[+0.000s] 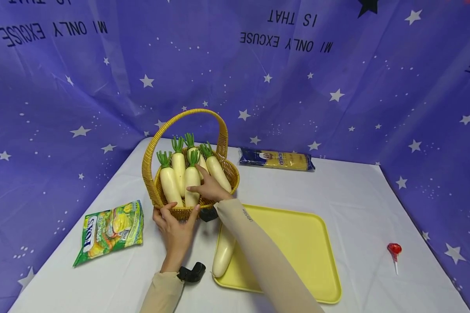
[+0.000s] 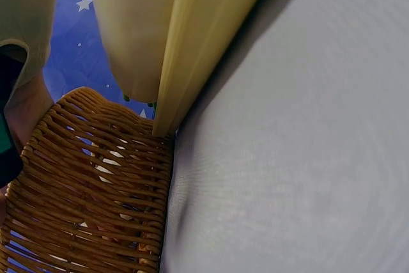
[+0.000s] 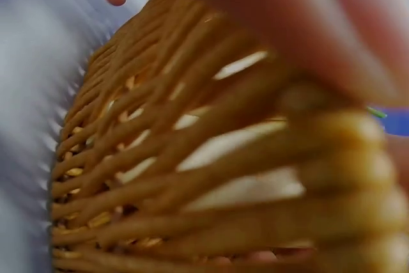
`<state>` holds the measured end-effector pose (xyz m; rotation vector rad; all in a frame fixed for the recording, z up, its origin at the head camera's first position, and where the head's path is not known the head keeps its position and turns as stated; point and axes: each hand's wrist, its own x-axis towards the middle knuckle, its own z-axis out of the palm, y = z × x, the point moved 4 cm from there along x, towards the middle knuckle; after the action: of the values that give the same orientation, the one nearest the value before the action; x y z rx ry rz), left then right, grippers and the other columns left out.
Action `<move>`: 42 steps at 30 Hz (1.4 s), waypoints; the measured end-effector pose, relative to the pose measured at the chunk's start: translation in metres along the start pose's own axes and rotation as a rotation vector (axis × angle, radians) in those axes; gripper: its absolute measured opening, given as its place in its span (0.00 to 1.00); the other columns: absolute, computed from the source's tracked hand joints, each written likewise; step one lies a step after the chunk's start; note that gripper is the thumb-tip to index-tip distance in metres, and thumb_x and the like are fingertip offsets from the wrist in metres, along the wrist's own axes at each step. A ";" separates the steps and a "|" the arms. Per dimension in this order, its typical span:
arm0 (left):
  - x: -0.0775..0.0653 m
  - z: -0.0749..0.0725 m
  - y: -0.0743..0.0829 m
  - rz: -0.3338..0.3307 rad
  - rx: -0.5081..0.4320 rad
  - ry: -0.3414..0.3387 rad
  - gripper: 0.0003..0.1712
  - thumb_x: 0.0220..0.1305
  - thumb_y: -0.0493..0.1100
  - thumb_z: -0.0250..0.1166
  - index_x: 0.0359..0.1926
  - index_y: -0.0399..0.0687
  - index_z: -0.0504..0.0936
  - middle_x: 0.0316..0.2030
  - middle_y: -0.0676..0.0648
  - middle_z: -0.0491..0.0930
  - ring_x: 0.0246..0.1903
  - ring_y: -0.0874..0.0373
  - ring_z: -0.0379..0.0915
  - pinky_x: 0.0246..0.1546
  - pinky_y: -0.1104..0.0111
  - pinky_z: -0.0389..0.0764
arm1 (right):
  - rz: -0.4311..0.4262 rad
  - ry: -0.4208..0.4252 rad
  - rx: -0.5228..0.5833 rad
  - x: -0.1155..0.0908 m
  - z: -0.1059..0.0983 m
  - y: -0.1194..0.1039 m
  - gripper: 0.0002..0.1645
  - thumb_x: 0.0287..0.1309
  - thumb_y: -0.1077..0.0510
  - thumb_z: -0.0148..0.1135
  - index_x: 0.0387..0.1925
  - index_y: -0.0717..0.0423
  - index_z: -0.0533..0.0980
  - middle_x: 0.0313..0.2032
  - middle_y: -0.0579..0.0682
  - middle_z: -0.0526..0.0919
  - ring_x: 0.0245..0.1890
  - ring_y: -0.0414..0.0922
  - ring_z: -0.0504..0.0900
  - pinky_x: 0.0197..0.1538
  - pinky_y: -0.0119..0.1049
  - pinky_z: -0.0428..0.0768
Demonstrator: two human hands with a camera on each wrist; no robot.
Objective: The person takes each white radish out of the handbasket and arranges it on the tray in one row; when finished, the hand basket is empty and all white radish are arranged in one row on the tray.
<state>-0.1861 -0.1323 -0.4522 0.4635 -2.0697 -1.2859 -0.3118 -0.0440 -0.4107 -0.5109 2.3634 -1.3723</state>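
A yellow wicker basket (image 1: 184,213) with a tall arched handle holds several white radishes with green tops. My right hand (image 1: 210,186) reaches over the rim and grips the front-middle white radish (image 1: 193,180), thumb and finger on either side of it. At the front of the basket, my left hand (image 1: 178,228) holds the rim, its fingertips and thumb spread along it. Up close, the woven side (image 2: 89,177) fills the lower left of the left wrist view. In the right wrist view, blurred fingers lie above the wicker wall (image 3: 192,158); the radish grip is hidden there.
A yellow tray (image 1: 293,243) stands right of the basket, with another white radish (image 1: 223,256) along its left edge, partly under my right sleeve. A green snack bag (image 1: 111,232) lies left, a pasta packet (image 1: 278,159) behind, a red lollipop (image 1: 394,250) far right.
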 end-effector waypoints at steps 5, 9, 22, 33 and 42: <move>0.002 -0.001 0.000 0.012 0.004 0.014 0.38 0.42 0.58 0.71 0.50 0.46 0.64 0.59 0.31 0.48 0.57 0.33 0.52 0.56 0.45 0.54 | 0.002 0.011 -0.147 -0.001 0.004 -0.004 0.52 0.52 0.51 0.63 0.70 0.38 0.41 0.67 0.52 0.57 0.59 0.52 0.70 0.54 0.42 0.72; 0.003 -0.002 0.000 0.012 0.007 0.014 0.39 0.42 0.58 0.71 0.50 0.46 0.64 0.59 0.31 0.47 0.58 0.34 0.51 0.55 0.45 0.54 | -0.010 0.026 -0.198 -0.002 0.004 -0.007 0.53 0.52 0.52 0.64 0.70 0.38 0.41 0.67 0.52 0.59 0.55 0.52 0.73 0.50 0.40 0.74; 0.001 -0.002 0.000 -0.007 0.001 0.001 0.38 0.43 0.59 0.71 0.49 0.47 0.64 0.59 0.31 0.47 0.58 0.33 0.51 0.56 0.45 0.53 | -0.057 0.082 -0.128 -0.001 0.002 -0.001 0.52 0.50 0.54 0.65 0.69 0.37 0.43 0.60 0.57 0.68 0.46 0.49 0.78 0.41 0.37 0.76; 0.002 -0.001 0.000 -0.013 0.013 -0.017 0.38 0.43 0.59 0.71 0.50 0.47 0.64 0.60 0.30 0.47 0.57 0.32 0.51 0.56 0.45 0.54 | -0.011 0.120 0.214 -0.004 -0.011 0.002 0.52 0.52 0.57 0.64 0.69 0.34 0.43 0.29 0.57 0.76 0.25 0.50 0.77 0.38 0.52 0.78; 0.003 -0.001 0.000 0.000 0.010 -0.011 0.39 0.43 0.59 0.71 0.50 0.46 0.64 0.59 0.30 0.47 0.57 0.33 0.51 0.56 0.45 0.54 | -0.058 0.178 0.417 -0.007 -0.017 0.002 0.51 0.53 0.58 0.62 0.68 0.33 0.43 0.33 0.58 0.75 0.29 0.46 0.79 0.41 0.54 0.77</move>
<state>-0.1874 -0.1350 -0.4509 0.4620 -2.0859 -1.2818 -0.3142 -0.0271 -0.4040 -0.3501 2.1126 -1.9430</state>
